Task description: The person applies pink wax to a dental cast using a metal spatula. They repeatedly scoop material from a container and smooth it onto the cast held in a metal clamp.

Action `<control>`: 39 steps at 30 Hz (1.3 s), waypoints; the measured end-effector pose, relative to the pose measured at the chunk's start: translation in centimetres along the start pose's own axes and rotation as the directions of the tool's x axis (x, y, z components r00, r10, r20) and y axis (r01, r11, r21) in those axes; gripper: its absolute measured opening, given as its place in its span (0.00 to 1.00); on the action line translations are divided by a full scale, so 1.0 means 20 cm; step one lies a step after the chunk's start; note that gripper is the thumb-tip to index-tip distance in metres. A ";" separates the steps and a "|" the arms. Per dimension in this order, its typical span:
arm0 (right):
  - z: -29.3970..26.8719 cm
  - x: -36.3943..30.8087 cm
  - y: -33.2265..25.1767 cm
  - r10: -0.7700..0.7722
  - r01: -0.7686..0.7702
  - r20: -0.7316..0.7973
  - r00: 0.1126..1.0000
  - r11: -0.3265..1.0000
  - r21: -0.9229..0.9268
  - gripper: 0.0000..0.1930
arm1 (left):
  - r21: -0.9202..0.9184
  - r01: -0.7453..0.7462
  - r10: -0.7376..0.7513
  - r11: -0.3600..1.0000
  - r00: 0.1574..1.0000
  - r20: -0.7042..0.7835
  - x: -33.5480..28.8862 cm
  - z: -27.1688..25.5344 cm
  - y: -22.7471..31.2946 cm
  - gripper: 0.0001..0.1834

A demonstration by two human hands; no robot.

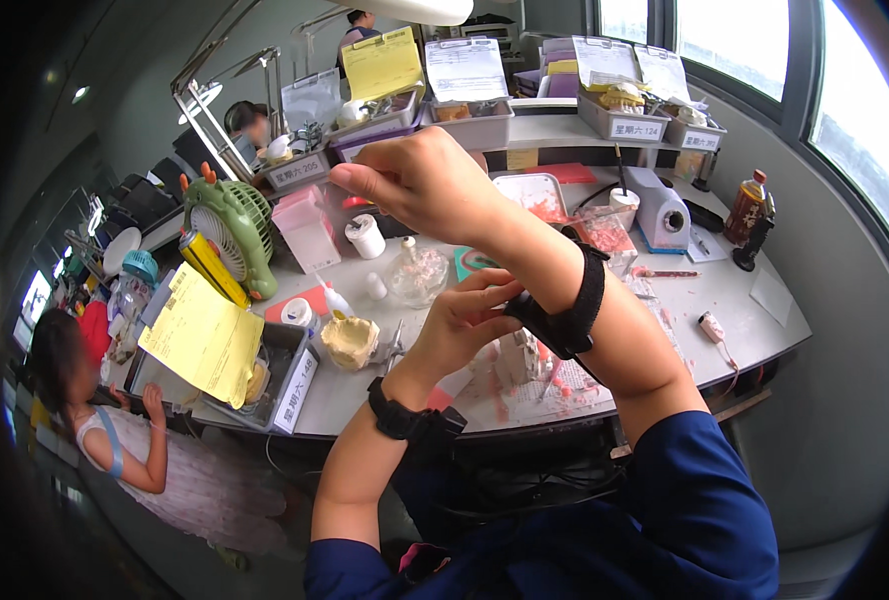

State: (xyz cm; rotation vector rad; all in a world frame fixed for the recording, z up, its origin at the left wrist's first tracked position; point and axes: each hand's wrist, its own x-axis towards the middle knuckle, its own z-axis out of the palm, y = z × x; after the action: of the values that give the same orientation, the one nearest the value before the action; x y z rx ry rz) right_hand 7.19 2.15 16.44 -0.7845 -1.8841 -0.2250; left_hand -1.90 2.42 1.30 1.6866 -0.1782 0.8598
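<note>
My right hand (pixel 427 185) is raised over the middle of the desk, its fingers curled into a loose fist with nothing visible in it. Around that wrist runs a black wrist strap (pixel 593 300) with a small dark device on its underside. The fingers of my left hand (pixel 465 325) pinch this device from the left side. My left wrist wears a similar black band (pixel 405 412). Below my hands, a whitish-pink dental model (pixel 518 360) is partly hidden by them. A cream plaster cast (pixel 351 342) sits left of my left hand.
Paper with pink shavings (pixel 575 390) covers the desk's front. Around it stand a glass burner (pixel 420 275), a green fan (pixel 227 235), a grey bin (pixel 290 375), a white-blue machine (pixel 657 210) and a brown bottle (pixel 746 208). At left, a person in a pale dress (pixel 155 460) stands by the desk.
</note>
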 end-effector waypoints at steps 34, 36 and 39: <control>0.00 0.10 0.11 -0.047 0.004 -0.139 0.989 0.955 -0.297 0.21 | -0.025 0.048 -0.052 0.999 0.979 -0.197 0.01 0.06 -0.02 0.33; -0.06 0.08 0.12 0.009 -0.036 -0.091 0.996 0.953 -0.302 0.20 | -0.147 -0.181 0.140 0.972 0.957 -0.255 0.05 0.09 0.01 0.33; -0.23 -0.01 0.22 0.052 -0.072 -0.070 0.996 0.942 -0.327 0.19 | -0.032 -0.067 0.057 0.997 0.966 -0.251 0.03 0.00 0.01 0.34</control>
State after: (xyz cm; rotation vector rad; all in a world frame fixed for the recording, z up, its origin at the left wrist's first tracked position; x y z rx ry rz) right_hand 13.41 3.16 17.57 -1.0486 -1.7837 -0.5294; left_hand -1.57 2.63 1.90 1.5261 -0.0756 1.1007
